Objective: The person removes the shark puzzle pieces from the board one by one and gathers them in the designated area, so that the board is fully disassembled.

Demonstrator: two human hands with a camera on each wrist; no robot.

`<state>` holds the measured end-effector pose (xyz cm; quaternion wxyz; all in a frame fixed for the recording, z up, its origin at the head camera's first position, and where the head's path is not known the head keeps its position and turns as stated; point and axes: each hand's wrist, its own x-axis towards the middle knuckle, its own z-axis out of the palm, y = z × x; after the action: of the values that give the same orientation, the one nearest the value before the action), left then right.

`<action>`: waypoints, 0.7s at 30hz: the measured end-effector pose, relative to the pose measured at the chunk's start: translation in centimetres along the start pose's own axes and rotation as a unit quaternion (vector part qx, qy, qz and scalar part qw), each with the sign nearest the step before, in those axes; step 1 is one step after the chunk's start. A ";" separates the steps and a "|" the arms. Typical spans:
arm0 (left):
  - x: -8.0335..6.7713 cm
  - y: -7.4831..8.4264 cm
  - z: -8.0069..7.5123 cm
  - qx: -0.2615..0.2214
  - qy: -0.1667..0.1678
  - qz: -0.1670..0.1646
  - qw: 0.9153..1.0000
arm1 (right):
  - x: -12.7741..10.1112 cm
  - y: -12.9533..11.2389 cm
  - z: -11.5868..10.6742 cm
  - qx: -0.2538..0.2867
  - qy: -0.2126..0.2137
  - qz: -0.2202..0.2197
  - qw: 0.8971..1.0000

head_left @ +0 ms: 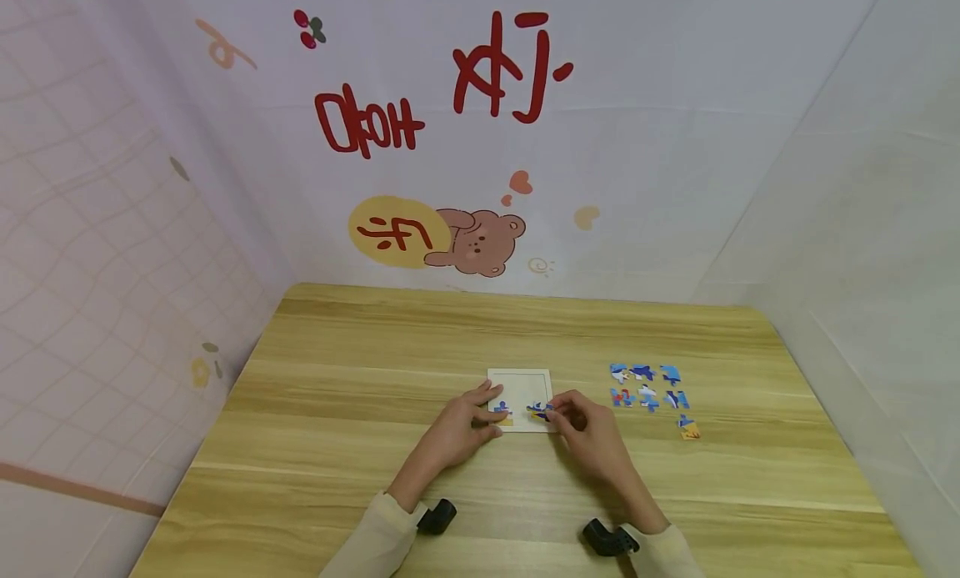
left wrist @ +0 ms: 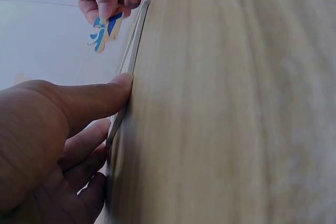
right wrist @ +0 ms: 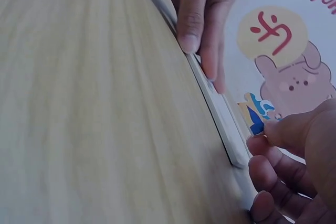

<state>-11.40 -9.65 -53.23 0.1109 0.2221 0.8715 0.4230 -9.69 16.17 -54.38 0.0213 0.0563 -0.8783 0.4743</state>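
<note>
A white square puzzle board [head_left: 525, 386] with a raised rim lies on the wooden table. My left hand [head_left: 457, 428] rests at the board's left side, its fairly straight fingers and thumb touching the frame. Beside those fingers, a blue and yellow puzzle patch [head_left: 504, 408] sits in the lower left corner of the board, partly covered. My right hand [head_left: 588, 432] pinches a jigsaw piece [right wrist: 255, 114] between thumb and index finger. This piece is blue, white and yellow, and is held tilted over the board's lower right part.
Several loose jigsaw pieces [head_left: 645, 386] lie in rows to the right of the board. A yellow and blue piece [head_left: 688, 429] lies nearer to me, below them. A white printed cloth [head_left: 637, 144] hangs behind the wooden table [head_left: 360, 344] and on both sides.
</note>
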 end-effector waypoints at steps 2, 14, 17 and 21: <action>0.0 0.0 0.0 0.000 0.000 -0.002 1.000 | -0.1 0.3 -0.4 0.004 0.005 0.001 1.000; 0.0 -0.2 0.2 -0.002 0.005 -0.003 1.000 | -0.7 2.3 -3.5 -0.023 0.037 0.022 0.999; 0.0 -0.2 0.2 -0.003 0.005 -0.003 1.000 | -0.9 2.7 -4.4 -0.038 0.049 0.027 0.998; 0.0 -0.2 0.2 -0.006 0.006 -0.003 1.000 | -1.2 3.2 -5.5 -0.052 0.070 0.020 0.996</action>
<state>-11.39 -9.63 -53.47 0.1081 0.2168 0.8702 0.4290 -8.93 22.64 -54.14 0.0761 0.0043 -0.8993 0.4307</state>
